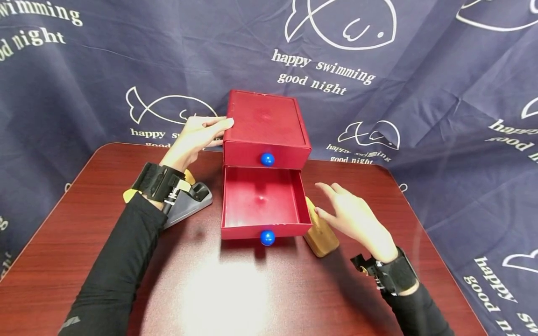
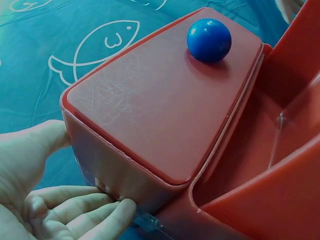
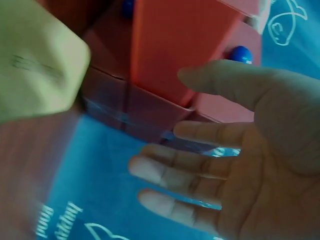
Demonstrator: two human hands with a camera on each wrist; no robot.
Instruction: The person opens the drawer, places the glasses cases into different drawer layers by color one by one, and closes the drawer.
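A red two-drawer box [image 1: 264, 122] stands at the back of the table. Its lower drawer [image 1: 260, 200] is pulled out and holds nothing I can see; both drawers carry a blue ball knob [image 1: 267, 159]. My left hand [image 1: 197, 135] rests with straight fingers against the box's upper left edge, and in the left wrist view the fingers [image 2: 75, 210] press the box's side [image 2: 140, 115]. My right hand [image 1: 353, 217] hovers open, fingers spread, just right of a tan wooden block [image 1: 321, 231] lying beside the drawer. The right wrist view shows the open palm [image 3: 240, 160] near the block [image 3: 35, 75].
A grey stapler-like tool [image 1: 189, 203] with a yellow piece lies left of the drawer, under my left forearm. The dark wood table [image 1: 235, 289] has rounded corners. A navy fish-print cloth [image 1: 441, 93] hangs behind and around it.
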